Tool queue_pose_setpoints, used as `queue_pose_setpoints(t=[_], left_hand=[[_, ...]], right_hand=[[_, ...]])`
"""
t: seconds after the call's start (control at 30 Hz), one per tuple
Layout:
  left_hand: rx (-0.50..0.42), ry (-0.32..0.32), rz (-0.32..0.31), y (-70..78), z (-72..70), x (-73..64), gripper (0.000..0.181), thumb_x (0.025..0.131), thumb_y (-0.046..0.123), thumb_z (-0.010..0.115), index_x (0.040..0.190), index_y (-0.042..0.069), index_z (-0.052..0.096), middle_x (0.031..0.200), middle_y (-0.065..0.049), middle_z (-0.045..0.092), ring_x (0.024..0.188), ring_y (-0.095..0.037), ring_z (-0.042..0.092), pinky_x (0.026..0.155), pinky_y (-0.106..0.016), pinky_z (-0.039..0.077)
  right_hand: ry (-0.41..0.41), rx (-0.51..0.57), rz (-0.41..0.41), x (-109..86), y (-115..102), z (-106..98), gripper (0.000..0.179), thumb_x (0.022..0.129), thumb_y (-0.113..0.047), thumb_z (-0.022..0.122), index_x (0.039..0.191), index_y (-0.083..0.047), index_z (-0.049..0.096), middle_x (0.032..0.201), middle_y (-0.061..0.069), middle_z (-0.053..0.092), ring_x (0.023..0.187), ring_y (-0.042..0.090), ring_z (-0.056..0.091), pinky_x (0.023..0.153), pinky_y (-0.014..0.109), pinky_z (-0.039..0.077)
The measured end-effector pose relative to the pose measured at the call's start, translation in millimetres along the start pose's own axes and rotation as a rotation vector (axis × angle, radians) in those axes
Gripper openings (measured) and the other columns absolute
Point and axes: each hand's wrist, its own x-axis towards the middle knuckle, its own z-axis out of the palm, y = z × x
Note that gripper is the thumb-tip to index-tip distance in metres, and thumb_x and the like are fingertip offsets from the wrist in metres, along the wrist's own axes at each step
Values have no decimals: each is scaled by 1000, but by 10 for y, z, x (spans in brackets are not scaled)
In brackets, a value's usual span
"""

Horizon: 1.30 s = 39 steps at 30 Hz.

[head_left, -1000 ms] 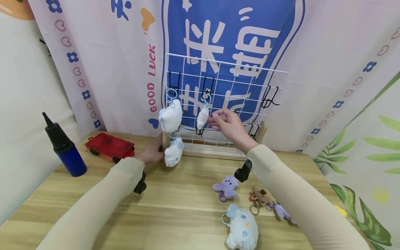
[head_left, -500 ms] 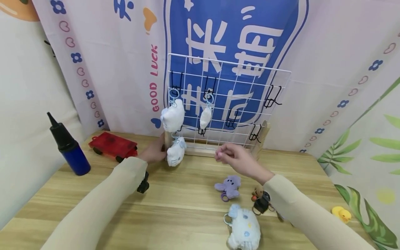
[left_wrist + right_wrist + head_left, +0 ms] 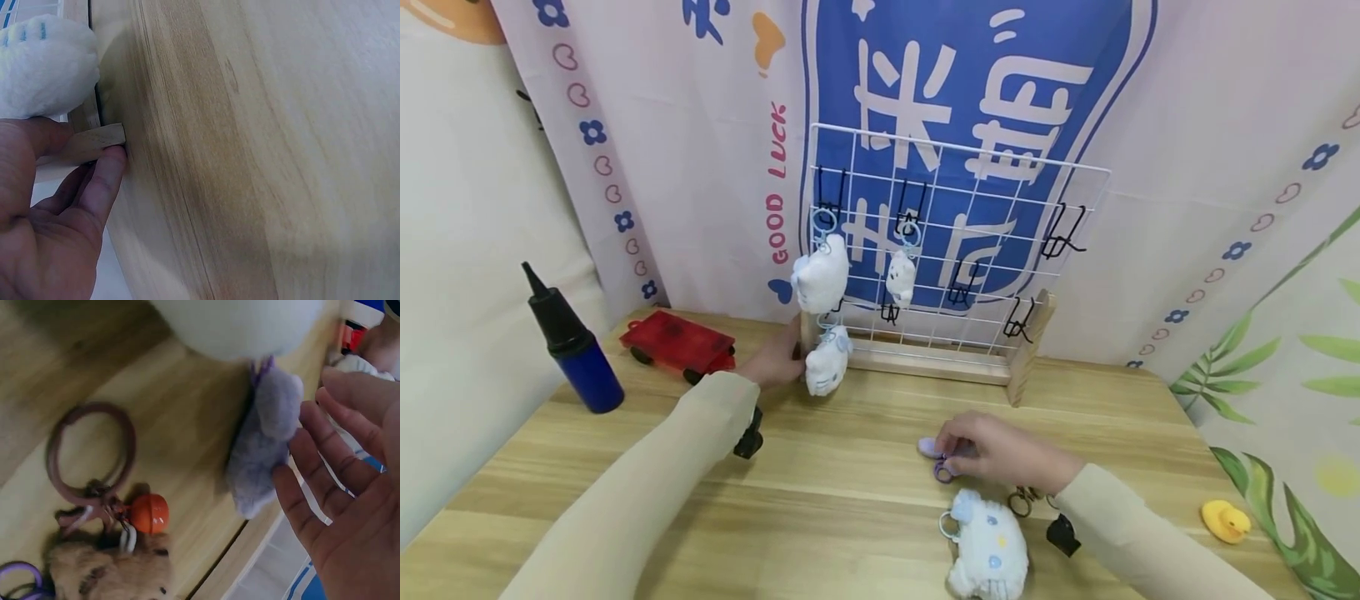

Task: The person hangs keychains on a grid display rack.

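Note:
My left hand [image 3: 777,358] grips the left end of the wooden base [image 3: 932,362] of a white wire grid rack. In the left wrist view, thumb and fingers pinch its wooden foot [image 3: 105,140]. My right hand [image 3: 1003,450] reaches over a purple plush keychain [image 3: 931,448] on the table and covers most of it. The right wrist view shows that hand's fingers loosely extended along the purple plush; I cannot tell whether they touch it. Two white plush keychains, an upper [image 3: 822,279] and a lower one [image 3: 827,362], and a small white plush [image 3: 901,277] hang from rack hooks.
A larger white plush keychain [image 3: 991,546] lies near the front. Beside it is a brown plush keychain [image 3: 106,565] with an orange bell. A yellow duck [image 3: 1226,522] sits far right. A red toy cart [image 3: 679,343] and a blue pump [image 3: 576,350] stand left. Several black hooks stay bare.
My right hand has left the small white plush hanging on the rack and come down to the purple plush on the table. The left hand has stayed at the rack's base.

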Motion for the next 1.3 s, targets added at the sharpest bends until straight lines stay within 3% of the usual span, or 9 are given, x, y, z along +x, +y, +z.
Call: queue_pose_setpoints(t=[0.13, 0.2, 0.33, 0.57, 1.03, 1.3], left_hand=[[-17, -10, -11, 10, -4, -3, 95, 97, 1, 58, 168, 9, -4, 174, -26, 17, 157, -50, 27, 126, -67, 24], [-18, -10, -8, 13, -6, 3, 94, 97, 1, 58, 168, 9, -2, 173, -26, 18, 157, -51, 28, 126, -67, 25], [0, -3, 1, -7, 4, 16, 93, 96, 1, 59, 168, 8, 1, 172, -27, 21, 156, -50, 30, 126, -66, 27], [11, 5, 16, -25, 37, 24, 94, 95, 1, 59, 168, 6, 0, 170, -29, 24, 155, -51, 31, 126, -66, 26], [-7, 6, 20, -65, 38, 83, 93, 93, 0, 59, 167, 5, 3, 169, -29, 27, 154, -50, 34, 126, -66, 27], [-40, -6, 8, -51, 33, 88, 94, 93, 1, 61, 167, 7, 2, 171, -28, 23, 155, -50, 31, 126, -67, 25]], right_hand=[[1, -164, -60, -21, -10, 78, 20, 92, -19, 78, 111, -14, 75, 111, -4, 72, 107, 12, 63, 98, 33, 58], [3, -190, -87, -30, -10, 103, 21, 91, -16, 79, 111, -14, 74, 111, -4, 70, 106, 12, 60, 96, 33, 57], [-14, -179, -102, -32, -7, 136, 22, 91, -11, 78, 113, -11, 72, 110, -2, 66, 105, 12, 56, 94, 30, 56], [-39, -184, -50, -20, -3, 169, 22, 92, -10, 77, 114, -11, 72, 105, -3, 62, 100, 9, 51, 88, 26, 53], [55, -129, -66, -30, 64, 236, 15, 96, -20, 75, 107, -12, 70, 101, -4, 63, 93, 7, 53, 80, 21, 52], [111, -61, -50, -23, 34, 250, 6, 97, -15, 73, 101, -13, 69, 95, -3, 64, 88, 10, 54, 77, 21, 51]])
